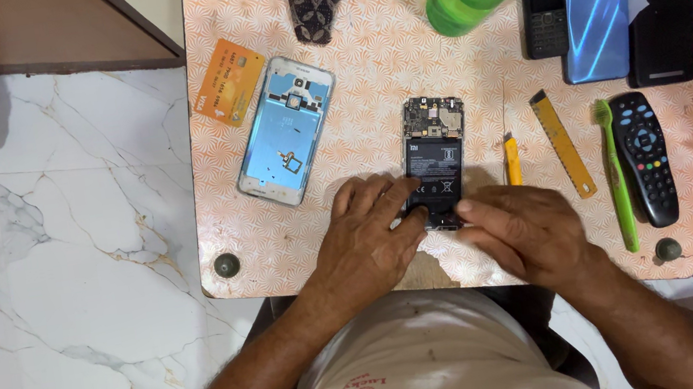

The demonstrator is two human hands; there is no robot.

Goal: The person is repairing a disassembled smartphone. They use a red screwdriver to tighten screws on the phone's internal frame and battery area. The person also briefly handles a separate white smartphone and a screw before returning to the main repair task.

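Hands (451, 229) on opened phone (435, 159)

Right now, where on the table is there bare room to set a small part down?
The widest free patch lies between the detached phone back cover and the opened black phone. Another runs along the near-left edge, below that cover, beside the left hand. The right side is crowded: yellow ruler, green toothbrush, black remote control, three stacked-together phones.

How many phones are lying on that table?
4 whole phones: the opened phone under both hands, and a keypad phone, blue phone and black phone top right. Separately, a detached back cover.
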